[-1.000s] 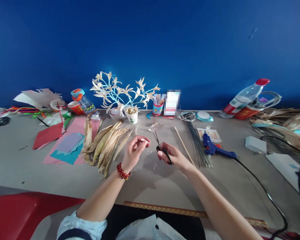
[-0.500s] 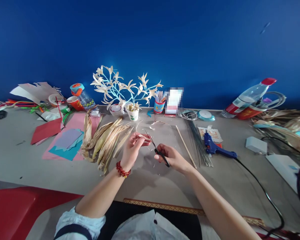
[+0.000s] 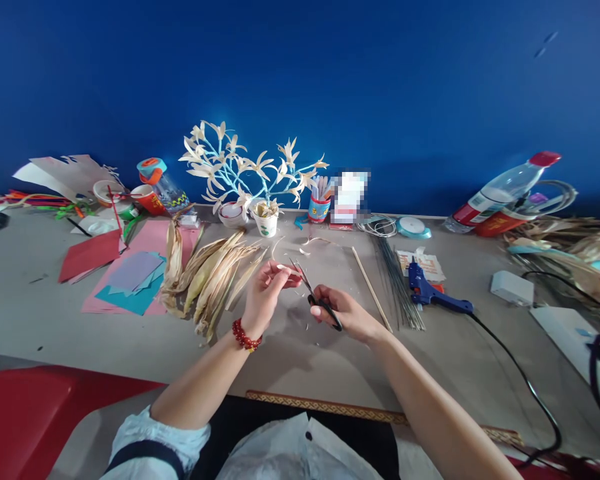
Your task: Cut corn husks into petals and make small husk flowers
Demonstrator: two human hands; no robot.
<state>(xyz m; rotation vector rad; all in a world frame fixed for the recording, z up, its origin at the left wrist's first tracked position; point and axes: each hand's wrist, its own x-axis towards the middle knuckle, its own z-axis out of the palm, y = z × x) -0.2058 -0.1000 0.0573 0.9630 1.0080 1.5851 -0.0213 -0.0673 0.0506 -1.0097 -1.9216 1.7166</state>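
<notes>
- Blue wall is seen behind a grey table, on which craft materials are spread from side to side
- Black-handled scissors are held in the right hand, fingers curled about the handles, over the middle of the table
- Their blades are pointed away from the body and angled toward the left, narrowly parted
- One small pale piece is pinched between thumb and fingers of the left hand, close beside the blades; whether it is touched by them cannot be told
- Red beads are worn around the left wrist
- Dried husks are laid in a bundle to the left of the left hand, with coloured paper sheets beyond them
- Pale flowers on blue stems are stood in a white cup near the wall
- One thin stick, a sheaf of wires and a blue glue gun are set out to the right of the scissors
- Tiny scraps are scattered around the hands
</notes>
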